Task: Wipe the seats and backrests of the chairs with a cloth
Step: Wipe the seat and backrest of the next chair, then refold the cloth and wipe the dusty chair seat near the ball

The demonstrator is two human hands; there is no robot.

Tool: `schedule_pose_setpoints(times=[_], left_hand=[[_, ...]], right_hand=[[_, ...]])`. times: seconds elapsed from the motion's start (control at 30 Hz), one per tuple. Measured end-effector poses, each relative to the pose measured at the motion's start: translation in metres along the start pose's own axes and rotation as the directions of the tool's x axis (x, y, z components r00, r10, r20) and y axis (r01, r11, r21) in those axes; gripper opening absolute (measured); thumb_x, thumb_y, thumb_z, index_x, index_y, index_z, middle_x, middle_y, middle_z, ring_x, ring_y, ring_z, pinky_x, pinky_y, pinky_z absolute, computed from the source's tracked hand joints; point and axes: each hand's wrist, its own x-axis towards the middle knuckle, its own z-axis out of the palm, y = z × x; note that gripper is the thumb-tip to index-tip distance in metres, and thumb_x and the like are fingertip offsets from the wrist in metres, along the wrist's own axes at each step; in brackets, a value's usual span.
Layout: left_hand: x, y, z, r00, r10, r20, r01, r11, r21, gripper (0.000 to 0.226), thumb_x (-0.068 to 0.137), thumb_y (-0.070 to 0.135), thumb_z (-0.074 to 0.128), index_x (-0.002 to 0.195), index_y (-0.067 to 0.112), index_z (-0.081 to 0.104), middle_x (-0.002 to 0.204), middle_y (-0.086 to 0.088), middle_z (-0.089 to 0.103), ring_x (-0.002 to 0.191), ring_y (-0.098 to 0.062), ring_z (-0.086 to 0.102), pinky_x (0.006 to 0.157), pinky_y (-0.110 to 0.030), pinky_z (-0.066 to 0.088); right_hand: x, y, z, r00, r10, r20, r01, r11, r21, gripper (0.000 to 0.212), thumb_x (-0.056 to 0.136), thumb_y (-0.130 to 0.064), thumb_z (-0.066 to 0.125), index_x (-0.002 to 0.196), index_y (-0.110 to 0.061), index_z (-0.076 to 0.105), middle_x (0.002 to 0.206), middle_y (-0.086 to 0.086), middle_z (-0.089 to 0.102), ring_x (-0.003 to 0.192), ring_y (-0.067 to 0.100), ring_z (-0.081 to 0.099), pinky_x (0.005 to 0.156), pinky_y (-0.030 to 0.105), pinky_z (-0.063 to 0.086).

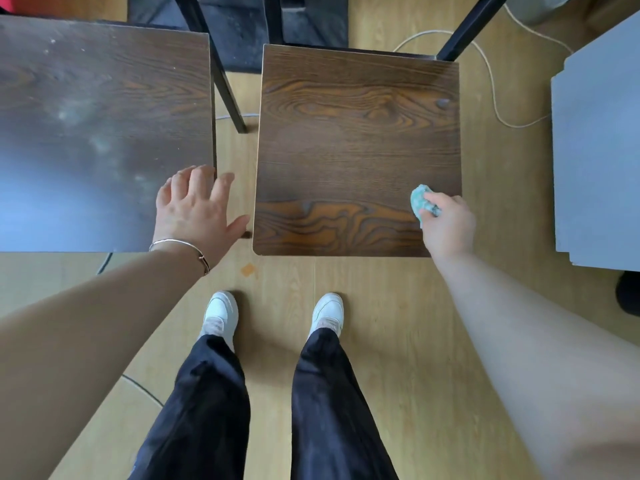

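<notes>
Two dark wood-grain chair seats stand side by side below me. The right seat is in front of me, and my right hand grips a crumpled teal cloth against its near right corner. The left seat looks dusty with pale smudges. My left hand lies with spread fingers over that seat's near right corner, a thin bangle on the wrist. No backrest shows, only black metal legs at the top.
A grey box or cabinet stands close on the right. A pale cord loops on the wooden floor behind the right seat, and a dark cable runs near my left foot. My feet stand just before the seats.
</notes>
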Motion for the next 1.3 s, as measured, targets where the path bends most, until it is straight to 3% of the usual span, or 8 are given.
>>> schedule_pose_setpoints(times=[0.17, 0.3, 0.67, 0.87, 1.0, 1.13, 1.23, 1.3], left_hand=[[-0.011, -0.001, 0.006, 1.000, -0.003, 0.000, 0.003, 1.000, -0.030, 0.065, 0.083, 0.050, 0.062, 0.136, 0.020, 0.041, 0.136, -0.012, 0.039, 0.127, -0.038, 0.031, 0.104, -0.054, 0.031], [-0.013, -0.011, 0.010, 1.000, 0.014, -0.001, -0.014, 1.000, -0.024, 0.063, 0.086, 0.049, 0.060, 0.139, 0.021, 0.040, 0.138, -0.011, 0.039, 0.128, -0.036, 0.030, 0.106, -0.053, 0.030], [-0.031, -0.109, -0.009, 0.999, 0.001, -0.040, -0.005, 0.996, -0.091, 0.060, 0.086, 0.047, 0.060, 0.137, 0.021, 0.043, 0.141, -0.011, 0.040, 0.128, -0.035, 0.032, 0.105, -0.051, 0.030], [-0.045, -0.167, -0.029, 0.999, 0.028, -0.045, -0.033, 0.994, -0.102, 0.063, 0.083, 0.047, 0.063, 0.137, 0.019, 0.047, 0.138, -0.011, 0.043, 0.127, -0.036, 0.035, 0.104, -0.052, 0.033], [-0.046, -0.199, -0.046, 0.998, 0.031, -0.054, -0.037, 0.992, -0.119, 0.060, 0.083, 0.045, 0.064, 0.135, 0.019, 0.049, 0.138, -0.012, 0.045, 0.129, -0.036, 0.036, 0.105, -0.051, 0.032], [-0.037, -0.228, -0.056, 0.998, 0.003, -0.067, -0.010, 0.995, -0.104, 0.060, 0.084, 0.045, 0.062, 0.137, 0.020, 0.046, 0.138, -0.010, 0.043, 0.130, -0.034, 0.035, 0.106, -0.049, 0.032], [-0.029, -0.243, -0.059, 0.997, -0.037, -0.066, 0.030, 0.994, -0.102, 0.061, 0.085, 0.048, 0.061, 0.137, 0.022, 0.044, 0.139, -0.009, 0.042, 0.129, -0.033, 0.033, 0.106, -0.048, 0.031], [-0.023, -0.248, -0.059, 0.996, -0.065, -0.053, 0.059, 0.993, -0.107, 0.060, 0.086, 0.049, 0.060, 0.138, 0.023, 0.044, 0.139, -0.008, 0.041, 0.129, -0.032, 0.033, 0.106, -0.048, 0.031]], right_hand=[[-0.031, -0.021, 0.018, 0.999, -0.048, 0.014, 0.049, 0.997, -0.057, 0.035, 0.091, -0.005, 0.060, 0.124, -0.015, 0.066, 0.113, 0.011, 0.058, 0.100, 0.030, 0.060, 0.084, 0.031, 0.050], [-0.055, -0.046, 0.042, 0.997, -0.076, 0.033, 0.076, 0.997, 0.003, 0.035, 0.087, -0.002, 0.062, 0.118, -0.015, 0.068, 0.108, 0.010, 0.059, 0.094, 0.032, 0.061, 0.081, 0.044, 0.054], [-0.141, -0.163, 0.113, 0.952, -0.226, 0.205, 0.218, 0.974, 0.060, 0.034, 0.086, -0.001, 0.061, 0.116, -0.015, 0.070, 0.102, 0.007, 0.055, 0.091, 0.029, 0.058, 0.078, 0.040, 0.052], [-0.179, -0.207, 0.119, 0.872, -0.223, 0.436, 0.191, 0.975, 0.115, 0.030, 0.088, -0.014, 0.069, 0.117, -0.020, 0.072, 0.097, -0.003, 0.058, 0.088, 0.016, 0.057, 0.075, 0.023, 0.042], [-0.193, -0.260, 0.116, 0.932, -0.108, 0.346, 0.003, 0.957, 0.291, 0.025, 0.087, -0.017, 0.071, 0.110, -0.020, 0.065, 0.097, -0.009, 0.066, 0.092, 0.011, 0.064, 0.082, 0.027, 0.050], [-0.182, -0.313, 0.122, 0.949, -0.102, 0.298, 0.003, 0.950, 0.314, 0.015, 0.090, -0.021, 0.067, 0.104, -0.019, 0.064, 0.099, -0.006, 0.066, 0.093, 0.013, 0.062, 0.080, 0.027, 0.047], [-0.168, -0.346, 0.129, 0.954, -0.130, 0.272, 0.019, 0.926, 0.378, 0.008, 0.090, -0.020, 0.065, 0.097, -0.022, 0.068, 0.096, -0.008, 0.069, 0.092, 0.014, 0.065, 0.084, 0.034, 0.053], [-0.158, -0.364, 0.132, 0.952, -0.172, 0.255, 0.063, 0.920, 0.387, 0.007, 0.091, -0.023, 0.064, 0.094, -0.024, 0.070, 0.093, -0.011, 0.067, 0.085, 0.005, 0.062, 0.078, 0.018, 0.051]])
